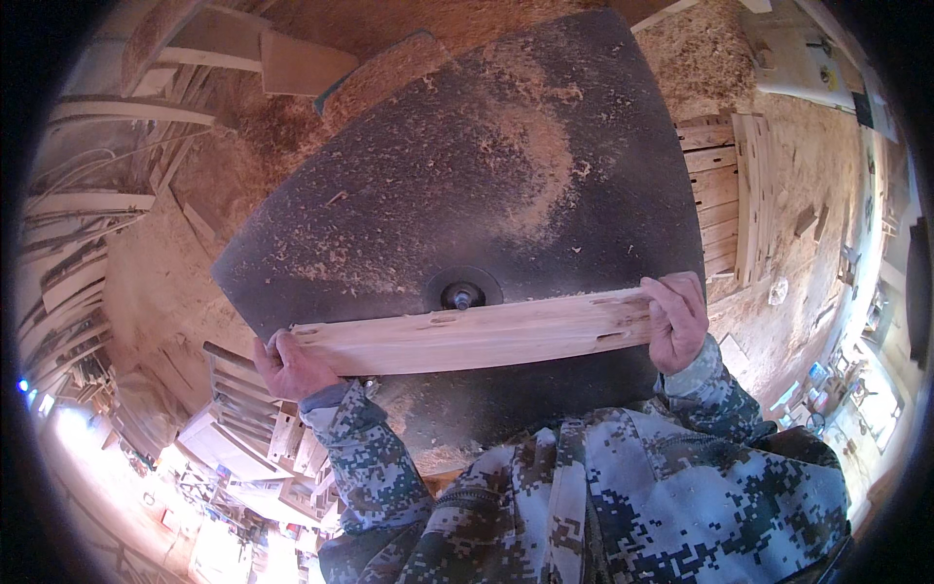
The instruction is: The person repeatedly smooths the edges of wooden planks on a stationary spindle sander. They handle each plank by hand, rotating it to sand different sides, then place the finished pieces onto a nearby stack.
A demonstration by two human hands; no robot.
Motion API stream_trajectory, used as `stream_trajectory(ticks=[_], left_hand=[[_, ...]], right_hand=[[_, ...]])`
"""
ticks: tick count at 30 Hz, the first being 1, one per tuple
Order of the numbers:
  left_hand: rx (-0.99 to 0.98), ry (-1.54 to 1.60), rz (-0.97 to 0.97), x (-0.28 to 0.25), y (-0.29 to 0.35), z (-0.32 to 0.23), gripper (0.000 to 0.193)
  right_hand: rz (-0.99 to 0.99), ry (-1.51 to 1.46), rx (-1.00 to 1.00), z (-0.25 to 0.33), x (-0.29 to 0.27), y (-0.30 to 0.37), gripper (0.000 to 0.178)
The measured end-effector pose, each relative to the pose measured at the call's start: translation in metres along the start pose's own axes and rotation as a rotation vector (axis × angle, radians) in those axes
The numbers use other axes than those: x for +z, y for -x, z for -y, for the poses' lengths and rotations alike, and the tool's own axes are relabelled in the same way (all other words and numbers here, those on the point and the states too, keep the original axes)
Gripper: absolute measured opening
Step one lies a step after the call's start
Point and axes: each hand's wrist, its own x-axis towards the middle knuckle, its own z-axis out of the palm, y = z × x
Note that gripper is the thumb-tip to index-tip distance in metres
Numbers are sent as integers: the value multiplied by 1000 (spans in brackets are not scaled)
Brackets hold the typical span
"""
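Observation:
A long pale wooden board lies across the near part of a dark machine table. Its ends have slots cut in them. My left hand grips the left end, fingers wrapped round it. At the right end, my right hand is closed on the board, thumb and fingers over its edge. Just beyond the board's far edge, a round spindle with a cutter stands up through the table. Whether the cutter touches the wood I cannot tell.
Wood shavings are strewn over the table. Slotted boards are stacked on the floor at the right. Curved wooden pieces lean in a row at the far left, with more slats nearby. Sawdust covers the floor beyond.

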Motion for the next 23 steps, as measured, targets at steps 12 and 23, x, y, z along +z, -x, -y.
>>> stream_trajectory(ticks=[12, 23], left_hand=[[-27, -69, -4, 7, 8, -20, 41], [-40, 60, -34, -6, -10, 7, 63]], right_hand=[[-9, 27, 59, 0, -2, 2, 34], [-10, 62, 119, 3, 5, 2, 32]])
